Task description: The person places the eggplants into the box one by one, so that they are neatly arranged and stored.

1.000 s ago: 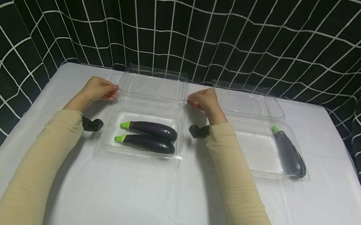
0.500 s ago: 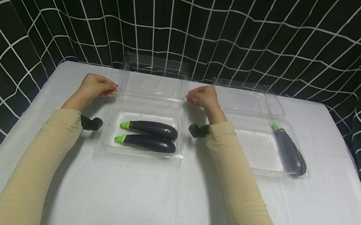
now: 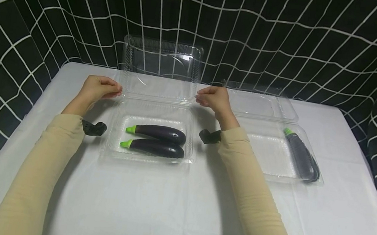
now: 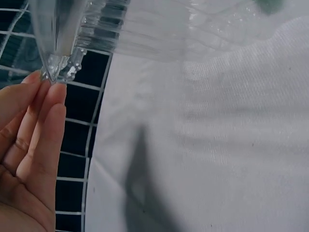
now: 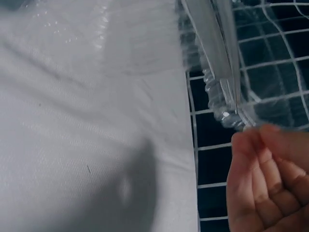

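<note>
A clear plastic clamshell container (image 3: 154, 110) stands left of centre in the head view. Two dark eggplants (image 3: 160, 133) with green stems lie side by side in its base. Its lid (image 3: 160, 68) is tilted up at the back, hinged to the base. My left hand (image 3: 98, 89) pinches the lid's left edge near the hinge between thumb and fingers; the left wrist view shows these fingertips (image 4: 58, 92) on the clear plastic. On the opposite edge, my right hand (image 3: 215, 99) pinches the lid too, with its fingertips (image 5: 244, 137) against the plastic in the right wrist view.
To the right stands a second clear clamshell container (image 3: 272, 141), its lid (image 3: 255, 103) laid back. One eggplant (image 3: 300, 154) lies along its right side. Both stand on a white-covered table (image 3: 138, 204), with black, white-gridded cloth (image 3: 198, 23) behind and at the sides.
The left container's lid has swung up from lying back to nearly upright, with both hands on its edges. The eggplants and the right container have not moved.
</note>
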